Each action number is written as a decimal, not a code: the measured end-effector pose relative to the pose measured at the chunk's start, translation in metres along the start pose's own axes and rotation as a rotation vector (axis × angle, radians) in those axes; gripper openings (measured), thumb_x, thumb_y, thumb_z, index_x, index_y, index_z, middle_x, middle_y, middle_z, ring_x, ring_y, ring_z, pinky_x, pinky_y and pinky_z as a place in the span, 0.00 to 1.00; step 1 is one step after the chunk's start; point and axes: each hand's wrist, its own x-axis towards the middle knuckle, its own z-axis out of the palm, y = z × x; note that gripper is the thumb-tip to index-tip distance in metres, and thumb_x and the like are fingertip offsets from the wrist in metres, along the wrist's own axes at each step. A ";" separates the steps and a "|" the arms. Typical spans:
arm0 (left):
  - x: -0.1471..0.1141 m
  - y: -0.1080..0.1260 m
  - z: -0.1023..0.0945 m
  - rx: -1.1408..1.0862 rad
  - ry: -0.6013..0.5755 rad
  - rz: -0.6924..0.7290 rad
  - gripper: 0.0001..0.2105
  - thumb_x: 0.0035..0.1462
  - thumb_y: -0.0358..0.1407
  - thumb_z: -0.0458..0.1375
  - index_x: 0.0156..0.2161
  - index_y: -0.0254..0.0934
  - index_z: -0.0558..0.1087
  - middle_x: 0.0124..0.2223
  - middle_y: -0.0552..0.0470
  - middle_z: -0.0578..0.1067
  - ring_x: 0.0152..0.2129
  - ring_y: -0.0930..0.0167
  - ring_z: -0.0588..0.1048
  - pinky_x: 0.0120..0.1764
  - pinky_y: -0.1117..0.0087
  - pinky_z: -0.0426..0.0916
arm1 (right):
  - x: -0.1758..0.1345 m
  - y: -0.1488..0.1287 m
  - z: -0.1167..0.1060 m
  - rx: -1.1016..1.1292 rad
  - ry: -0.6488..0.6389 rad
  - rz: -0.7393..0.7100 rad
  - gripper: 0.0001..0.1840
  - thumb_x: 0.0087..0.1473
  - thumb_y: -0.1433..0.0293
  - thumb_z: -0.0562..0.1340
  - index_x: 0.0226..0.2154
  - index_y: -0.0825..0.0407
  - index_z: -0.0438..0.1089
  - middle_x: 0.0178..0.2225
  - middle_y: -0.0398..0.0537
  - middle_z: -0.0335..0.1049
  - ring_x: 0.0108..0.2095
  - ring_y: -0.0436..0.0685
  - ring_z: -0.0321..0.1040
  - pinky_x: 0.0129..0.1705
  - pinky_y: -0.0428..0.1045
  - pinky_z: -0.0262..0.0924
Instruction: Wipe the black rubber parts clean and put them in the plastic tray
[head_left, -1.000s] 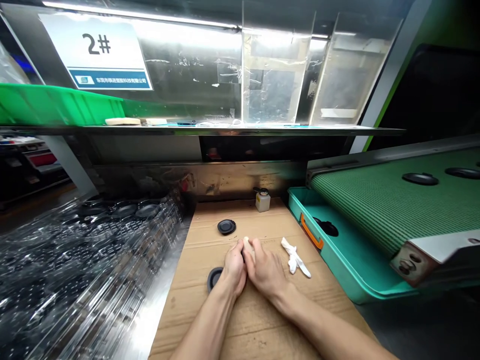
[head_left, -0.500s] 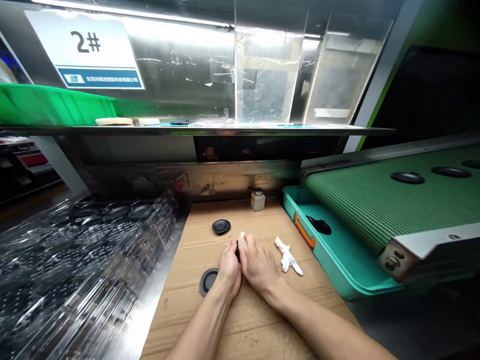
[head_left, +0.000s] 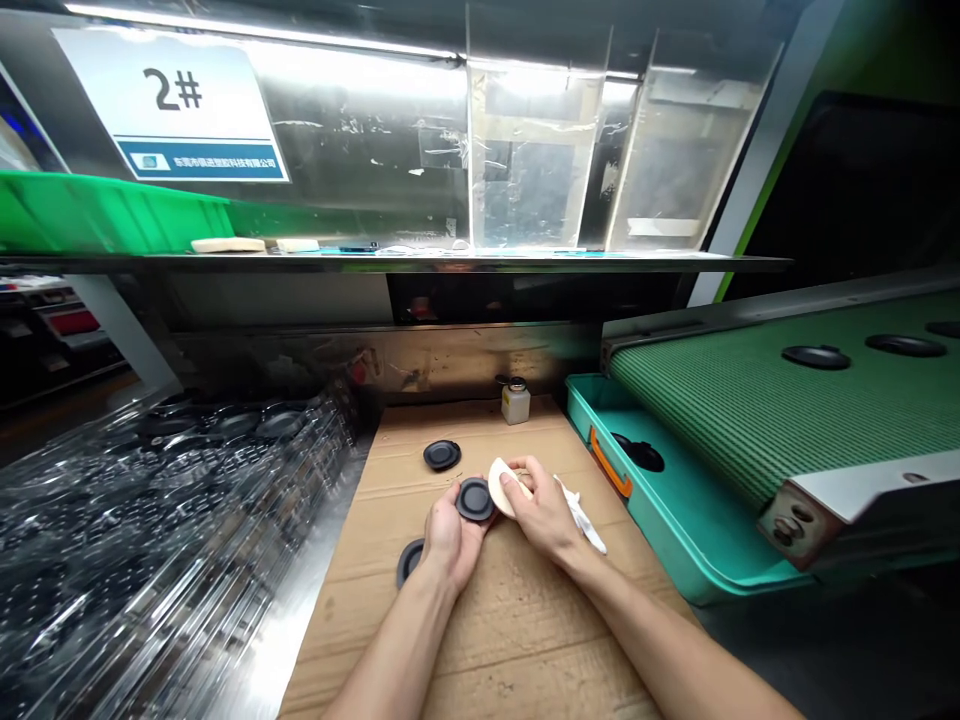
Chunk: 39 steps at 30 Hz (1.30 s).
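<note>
My left hand (head_left: 452,535) grips a round black plastic lid (head_left: 475,498), its recessed face turned up towards me. Beside it my right hand (head_left: 541,505) pinches a cream-white round sponge pad (head_left: 504,487), whose edge is close to the lid; whether they touch I cannot tell. A second black lid (head_left: 442,455) lies farther back on the cardboard (head_left: 510,640). Another dark lid (head_left: 409,562) is partly hidden behind my left wrist. A crumpled white cloth (head_left: 589,523) lies just right of my right hand, partly covered by it.
A small white pump bottle (head_left: 515,402) stands at the back. Right are a teal bin (head_left: 697,560) with black parts inside and a green conveyor (head_left: 727,400) carrying black lids. Clear plastic trays (head_left: 172,520) with black parts are stacked left. A metal shelf (head_left: 450,264) spans above.
My hands have drawn apart and opened to view. The sponge pad has come away to the right, and the lid in my left hand now shows its face.
</note>
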 end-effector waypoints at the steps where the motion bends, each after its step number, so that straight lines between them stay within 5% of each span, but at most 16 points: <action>1: 0.000 0.000 0.000 -0.002 -0.002 -0.004 0.12 0.61 0.33 0.46 0.37 0.30 0.71 0.35 0.43 0.76 0.33 0.65 0.76 0.40 0.60 0.73 | 0.001 0.002 -0.002 0.042 -0.070 0.012 0.17 0.58 0.57 0.53 0.43 0.51 0.65 0.25 0.42 0.69 0.25 0.51 0.65 0.25 0.43 0.53; 4: -0.002 -0.004 0.001 0.020 -0.024 -0.006 0.11 0.60 0.34 0.47 0.38 0.30 0.71 0.38 0.41 0.76 0.35 0.65 0.76 0.42 0.61 0.72 | 0.003 0.005 -0.004 0.099 -0.219 0.064 0.14 0.53 0.59 0.58 0.38 0.51 0.68 0.22 0.40 0.67 0.21 0.49 0.61 0.21 0.42 0.49; 12: 0.000 -0.017 -0.005 0.160 -0.155 0.140 0.09 0.55 0.35 0.56 0.38 0.30 0.73 0.39 0.44 0.77 0.40 0.65 0.75 0.47 0.65 0.68 | 0.002 -0.004 0.011 0.411 -0.210 0.059 0.10 0.50 0.63 0.60 0.32 0.53 0.66 0.27 0.42 0.69 0.25 0.48 0.63 0.25 0.41 0.54; 17: 0.000 -0.013 -0.007 0.120 -0.087 0.101 0.08 0.56 0.34 0.55 0.36 0.30 0.73 0.38 0.43 0.77 0.39 0.66 0.76 0.47 0.65 0.68 | 0.004 0.003 0.003 0.299 -0.411 0.079 0.08 0.47 0.66 0.61 0.29 0.55 0.69 0.23 0.41 0.67 0.22 0.47 0.60 0.23 0.41 0.50; 24: -0.002 -0.014 -0.001 0.135 -0.110 0.082 0.08 0.58 0.34 0.53 0.38 0.31 0.72 0.39 0.43 0.77 0.38 0.66 0.76 0.45 0.65 0.70 | 0.012 0.003 -0.002 -0.009 -0.131 0.016 0.11 0.51 0.64 0.59 0.31 0.53 0.72 0.27 0.43 0.72 0.28 0.50 0.65 0.29 0.43 0.56; 30: -0.005 -0.013 -0.001 0.148 -0.091 0.079 0.08 0.58 0.33 0.53 0.37 0.31 0.73 0.39 0.43 0.77 0.38 0.66 0.76 0.45 0.65 0.70 | 0.013 0.009 -0.007 0.074 -0.372 -0.027 0.09 0.48 0.66 0.60 0.30 0.54 0.73 0.28 0.43 0.72 0.26 0.49 0.65 0.27 0.42 0.55; 35: -0.006 -0.013 0.000 0.195 -0.135 0.079 0.09 0.58 0.34 0.54 0.38 0.30 0.73 0.38 0.43 0.78 0.38 0.65 0.76 0.44 0.65 0.70 | 0.014 0.004 -0.012 -0.072 -0.167 -0.080 0.12 0.52 0.64 0.58 0.32 0.52 0.74 0.28 0.43 0.73 0.29 0.50 0.67 0.31 0.43 0.56; 39: -0.005 -0.012 0.001 0.199 -0.122 0.088 0.09 0.58 0.34 0.54 0.38 0.30 0.73 0.39 0.42 0.78 0.38 0.65 0.76 0.44 0.64 0.70 | 0.013 -0.010 -0.006 -0.133 -0.196 -0.159 0.11 0.52 0.64 0.58 0.31 0.50 0.74 0.28 0.41 0.73 0.30 0.51 0.67 0.33 0.43 0.56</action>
